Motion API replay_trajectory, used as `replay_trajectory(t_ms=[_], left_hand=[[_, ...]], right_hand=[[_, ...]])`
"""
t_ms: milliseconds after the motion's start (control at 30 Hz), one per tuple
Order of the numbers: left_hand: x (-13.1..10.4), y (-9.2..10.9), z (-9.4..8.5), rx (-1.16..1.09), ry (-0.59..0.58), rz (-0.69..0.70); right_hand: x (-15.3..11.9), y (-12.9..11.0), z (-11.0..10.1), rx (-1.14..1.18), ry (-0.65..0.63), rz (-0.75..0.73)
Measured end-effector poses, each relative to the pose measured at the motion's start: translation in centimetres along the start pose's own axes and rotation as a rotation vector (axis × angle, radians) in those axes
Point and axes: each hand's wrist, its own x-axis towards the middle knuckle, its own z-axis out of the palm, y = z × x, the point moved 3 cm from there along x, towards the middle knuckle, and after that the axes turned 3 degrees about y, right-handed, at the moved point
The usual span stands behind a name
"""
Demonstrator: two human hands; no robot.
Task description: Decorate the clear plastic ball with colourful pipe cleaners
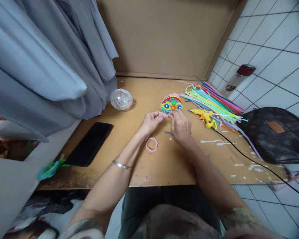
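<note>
1. Brown board (169, 36) rose beyond both hands, with a white tiled wall (276, 46) off to their right and a grey curtain (54, 49) hanging to their left.
2. Beneath the hands spread a tan table (154, 169), spotted with white marks to the right of the grip.
3. A dark patterned bag (276, 141) sat well to the right of the hands.
4. Many-coloured strips (214, 103) lay heaped beyond and right of the grip.
5. A black phone (89, 144) lay left of the hands, nearer the body.
6. The left hand (152, 120) and right hand (180, 124) met with fingertips close together, both pinching a small pale piece (167, 115) too tiny to identify.
7. A yellow glue gun (203, 114) lay just right of the right hand, its nozzle pointing leftward.
8. A clear ball (121, 99) stood left of the grip and farther off.
9. A round ornament (171, 102), banded in red, yellow and blue, was just beyond the fingertips; whether they touched it could not be told.
10. A pink ring (152, 150) lay on the near side of the grip.
11. A thin grey stick (168, 132) lay just below the right hand, partly hidden.
</note>
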Motion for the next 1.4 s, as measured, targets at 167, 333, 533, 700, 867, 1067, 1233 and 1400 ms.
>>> replay_trajectory(t_ms=[167, 333, 533, 700, 867, 1067, 1233, 1400], left_hand=[[-0.1, 0.1, 0.2, 0.000, -0.037, -0.013], [-0.3, 0.1, 1.1, -0.064, -0.029, -0.001], [-0.5, -0.5, 1.7, -0.073, 0.087, 0.005], [-0.8, -0.7, 1.9, -0.090, 0.172, 0.003], [-1.0, -0.4, 2.0, -0.105, 0.180, 0.028], [-1.1, -0.5, 2.1, -0.100, 0.203, 0.030], [-1.4, -0.5, 2.3, -0.130, 0.228, 0.058], [-1.5, -0.6, 2.3, -0.124, 0.225, 0.080]], right_hand=[[-0.1, 0.1, 0.1, 0.041, 0.048, 0.000], [-0.2, 0.2, 0.3, 0.236, 0.102, 0.191], [-0.6, 0.4, 1.3, 0.548, 0.113, 0.485], [-0.9, 0.3, 2.1, 0.737, 0.107, 0.636], [-0.9, 0.0, 2.0, 0.805, 0.160, 0.686], [-1.0, 0.0, 2.2, 0.783, 0.169, 0.680], [-1.1, -0.4, 2.0, 0.727, 0.215, 0.661], [-1.2, -0.6, 2.0, 0.710, 0.209, 0.627]])
